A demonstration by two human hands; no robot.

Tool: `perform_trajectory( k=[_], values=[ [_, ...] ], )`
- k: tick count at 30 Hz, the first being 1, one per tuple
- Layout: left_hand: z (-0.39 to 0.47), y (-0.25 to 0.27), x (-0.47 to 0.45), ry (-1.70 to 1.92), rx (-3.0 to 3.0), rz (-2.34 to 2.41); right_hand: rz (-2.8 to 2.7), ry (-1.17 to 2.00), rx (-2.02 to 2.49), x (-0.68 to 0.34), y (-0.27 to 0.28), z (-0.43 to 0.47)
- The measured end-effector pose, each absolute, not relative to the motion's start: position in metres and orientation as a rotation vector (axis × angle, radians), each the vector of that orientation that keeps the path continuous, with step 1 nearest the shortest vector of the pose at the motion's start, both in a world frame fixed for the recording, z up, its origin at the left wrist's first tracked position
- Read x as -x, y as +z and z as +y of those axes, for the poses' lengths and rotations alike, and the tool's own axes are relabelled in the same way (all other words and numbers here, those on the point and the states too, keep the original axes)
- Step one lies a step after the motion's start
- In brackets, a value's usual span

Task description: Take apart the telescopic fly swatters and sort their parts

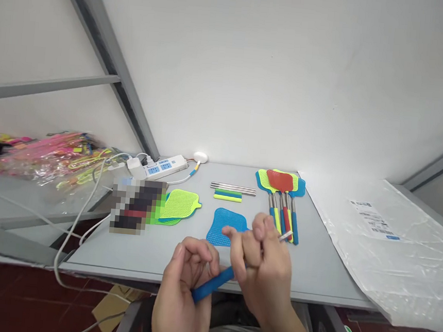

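Close in front of me, my left hand (185, 294) is closed loosely, fingers curled, around the lower end of a blue handle (213, 284). My right hand (263, 265) is wrapped over the other end of that piece. From the right fist a short silver metal rod (285, 235) sticks out; where it meets the blue handle is hidden by the fingers. Just behind the hands lies a blue perforated fly swatter head (227, 227), its right end covered by my right hand. Several silver rods (233, 188) lie farther back, beside green, blue and yellow handle tubes (227, 198).
Several fly swatters (282, 184) lie stacked at the right, beside a white plastic bag (370, 241). Green swatter heads (179, 206) lie left, near a pixelated dark object (136, 207). A power strip (165, 166) with cables stands behind, and bagged items (55, 162) sit far left.
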State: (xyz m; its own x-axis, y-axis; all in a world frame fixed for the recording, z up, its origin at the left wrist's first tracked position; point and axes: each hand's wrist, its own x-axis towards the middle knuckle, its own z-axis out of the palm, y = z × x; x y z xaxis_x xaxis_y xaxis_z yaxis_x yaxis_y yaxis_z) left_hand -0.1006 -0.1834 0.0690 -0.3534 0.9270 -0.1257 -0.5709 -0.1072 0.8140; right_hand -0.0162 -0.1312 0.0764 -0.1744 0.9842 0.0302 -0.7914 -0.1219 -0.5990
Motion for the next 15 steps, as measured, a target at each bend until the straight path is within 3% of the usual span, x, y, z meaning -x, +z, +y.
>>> perform_trajectory(
  k=[3,8,11,15],
  values=[
    [-0.187,0.063,0.114,1.577,-0.705,1.138,-0.576,1.741,0.469,0.024,0.071,-0.12],
    [-0.184,0.039,0.127,0.997,-0.993,1.145,-0.61,1.784,0.588,0.036,0.056,-0.115],
    [-0.18,0.026,0.123,1.016,-0.886,1.042,-0.818,1.766,0.661,0.036,0.049,-0.113],
    [-0.175,0.02,0.119,1.098,-0.803,0.993,-1.312,1.483,0.854,0.019,0.033,-0.107]
  ],
)
